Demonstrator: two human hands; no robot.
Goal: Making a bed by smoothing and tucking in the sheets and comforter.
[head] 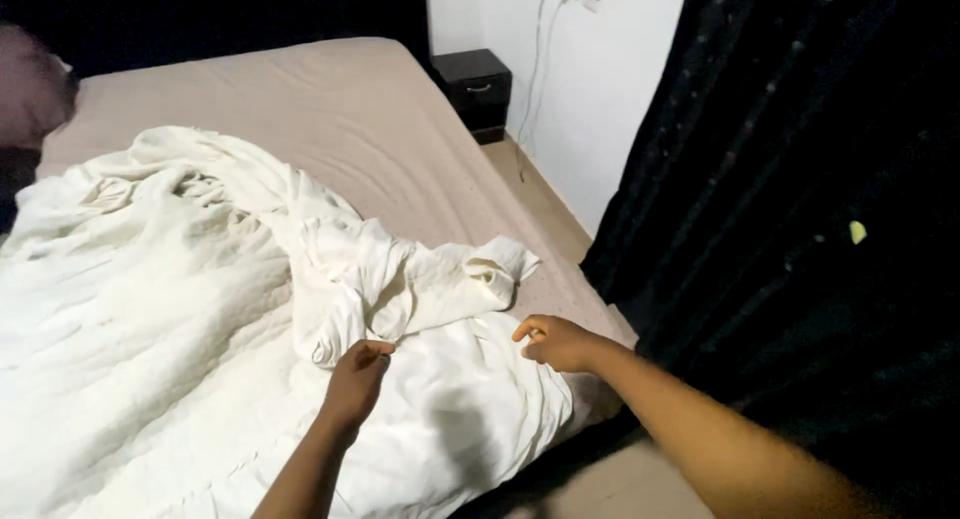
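On the bed, my left hand pinches the white sheet; my right hand, fingers curled and empty, hovers beside it; I judge gripping comes next.

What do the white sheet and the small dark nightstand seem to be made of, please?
The sheet looks like thin woven fabric, probably cotton, matte: it crumples into soft folds where the left hand pinches it. The right hand rests near its edge. The nightstand looks like dark-finished wood or laminate, with flat rigid panels and a slight sheen; which one cannot be told.
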